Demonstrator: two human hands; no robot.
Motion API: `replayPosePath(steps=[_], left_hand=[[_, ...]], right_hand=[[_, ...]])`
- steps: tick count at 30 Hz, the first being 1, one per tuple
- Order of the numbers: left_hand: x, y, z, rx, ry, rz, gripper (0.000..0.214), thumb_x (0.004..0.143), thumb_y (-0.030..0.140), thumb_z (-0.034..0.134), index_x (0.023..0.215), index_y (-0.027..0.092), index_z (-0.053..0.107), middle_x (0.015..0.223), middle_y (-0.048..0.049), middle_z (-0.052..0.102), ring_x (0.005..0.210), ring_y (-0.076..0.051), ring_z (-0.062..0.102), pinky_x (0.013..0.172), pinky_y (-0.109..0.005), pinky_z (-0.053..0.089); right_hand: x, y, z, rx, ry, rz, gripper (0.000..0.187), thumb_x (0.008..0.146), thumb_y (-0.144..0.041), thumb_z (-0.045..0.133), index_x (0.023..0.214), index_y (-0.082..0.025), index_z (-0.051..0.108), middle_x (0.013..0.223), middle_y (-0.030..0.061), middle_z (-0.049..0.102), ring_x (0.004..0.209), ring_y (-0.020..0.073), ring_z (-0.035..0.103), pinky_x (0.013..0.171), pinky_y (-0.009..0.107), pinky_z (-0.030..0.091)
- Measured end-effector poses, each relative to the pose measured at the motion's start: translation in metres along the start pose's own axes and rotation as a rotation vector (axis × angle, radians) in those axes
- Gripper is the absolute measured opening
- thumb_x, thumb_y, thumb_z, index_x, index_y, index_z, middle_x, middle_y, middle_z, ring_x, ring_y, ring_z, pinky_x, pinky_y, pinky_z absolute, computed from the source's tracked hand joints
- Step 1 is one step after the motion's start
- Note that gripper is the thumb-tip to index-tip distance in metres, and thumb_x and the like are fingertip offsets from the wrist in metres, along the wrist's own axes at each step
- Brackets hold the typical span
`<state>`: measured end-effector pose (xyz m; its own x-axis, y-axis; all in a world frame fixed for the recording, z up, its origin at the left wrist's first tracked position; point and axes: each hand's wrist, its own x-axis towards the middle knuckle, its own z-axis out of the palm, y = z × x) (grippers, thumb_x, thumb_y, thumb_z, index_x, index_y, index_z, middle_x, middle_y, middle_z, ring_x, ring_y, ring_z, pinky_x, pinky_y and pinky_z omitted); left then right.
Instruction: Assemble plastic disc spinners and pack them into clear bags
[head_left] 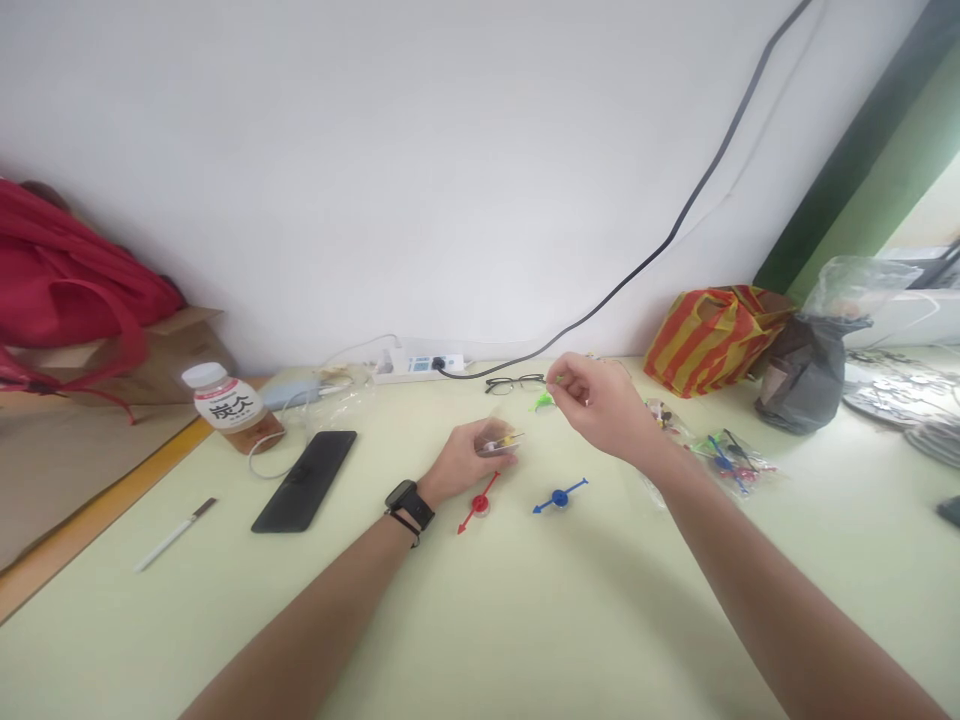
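Observation:
My left hand point(466, 458), with a black watch on its wrist, is closed around a small clear plastic container point(498, 440) holding little yellow and white parts. Raised to the right of it, my right hand point(596, 405) has thumb and fingers pinched together; whatever is in the pinch is too small to make out. A bright green plastic piece point(543, 401) lies on the table just behind the right fingertips. In front of the hands are a red arrow spinner point(481, 504) and a blue arrow spinner point(559, 498), each on a small round base.
Behind the hands lie eyeglasses point(516, 383) and a power strip point(417, 366). At left are a phone point(304, 481), a drink bottle point(232, 408) and a white pen-like stick point(176, 535). Bagged spinner parts point(731, 462), a striped bag point(709, 340) and a grey bag point(802, 372) sit at right.

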<state>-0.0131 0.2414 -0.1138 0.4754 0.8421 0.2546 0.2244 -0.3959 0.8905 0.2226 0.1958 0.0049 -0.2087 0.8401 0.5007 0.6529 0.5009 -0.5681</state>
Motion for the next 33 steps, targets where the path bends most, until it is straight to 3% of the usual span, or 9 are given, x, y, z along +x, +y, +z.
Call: replayPosePath(steps=[6,10,15,21,24,28,33], left_hand=[[0.000,-0.001,0.001,0.005,0.054,0.002,0.039,0.079,0.039,0.081,0.110,0.019,0.072,0.106,-0.0056,0.075,0.093,-0.023,0.069,0.083,-0.033,0.056],[0.000,-0.002,0.001,0.025,0.046,0.013,0.037,0.080,0.038,0.080,0.110,0.019,0.071,0.105,-0.0052,0.074,0.093,-0.023,0.068,0.083,-0.032,0.055],[0.000,-0.002,0.001,0.072,0.057,0.029,0.034,0.082,0.036,0.078,0.111,0.020,0.072,0.108,-0.0051,0.075,0.095,-0.023,0.068,0.084,-0.032,0.055],[-0.001,0.002,0.000,0.150,0.073,0.046,0.032,0.082,0.035,0.077,0.110,0.021,0.072,0.102,-0.0041,0.075,0.091,-0.023,0.068,0.081,-0.031,0.054],[-0.002,0.004,0.000,0.146,0.075,0.048,0.033,0.082,0.035,0.077,0.112,0.022,0.072,0.102,-0.0040,0.075,0.092,-0.023,0.068,0.083,-0.032,0.054],[-0.001,0.004,0.002,0.100,0.073,0.048,0.033,0.083,0.037,0.077,0.111,0.021,0.072,0.106,-0.0050,0.076,0.095,-0.024,0.069,0.085,-0.033,0.054],[-0.001,0.005,0.002,0.128,0.090,0.052,0.032,0.082,0.037,0.078,0.109,0.021,0.072,0.103,-0.0038,0.076,0.091,-0.023,0.068,0.079,-0.031,0.053]], right_hand=[[-0.002,-0.003,0.004,-0.106,0.008,-0.091,0.014,0.093,-0.018,0.052,0.092,-0.021,0.065,0.084,0.0046,0.070,0.072,0.0184,0.060,0.068,0.031,0.044],[-0.004,-0.008,0.010,-0.042,0.011,-0.065,0.009,0.093,-0.019,0.054,0.095,-0.022,0.062,0.074,0.0000,0.066,0.060,0.0148,0.056,0.061,0.028,0.043],[-0.004,-0.013,0.015,0.118,0.119,0.016,0.006,0.094,-0.024,0.056,0.091,-0.021,0.061,0.070,0.0002,0.064,0.061,0.0152,0.060,0.058,0.026,0.046],[-0.001,-0.014,0.011,0.074,0.223,-0.054,0.011,0.092,-0.027,0.060,0.086,-0.021,0.068,0.086,0.0056,0.072,0.072,0.0181,0.065,0.070,0.031,0.054],[-0.002,-0.016,0.011,0.173,0.300,0.016,0.010,0.090,-0.029,0.064,0.086,-0.020,0.066,0.078,0.0049,0.072,0.069,0.0188,0.067,0.068,0.032,0.055],[-0.004,-0.017,0.018,0.238,0.246,0.124,0.016,0.087,-0.033,0.067,0.077,-0.020,0.064,0.070,0.0045,0.070,0.060,0.0173,0.063,0.056,0.028,0.050],[-0.007,-0.018,0.025,0.067,0.207,0.117,0.013,0.087,-0.029,0.065,0.077,-0.020,0.066,0.069,0.0017,0.072,0.047,0.0113,0.048,0.052,0.028,0.041]])
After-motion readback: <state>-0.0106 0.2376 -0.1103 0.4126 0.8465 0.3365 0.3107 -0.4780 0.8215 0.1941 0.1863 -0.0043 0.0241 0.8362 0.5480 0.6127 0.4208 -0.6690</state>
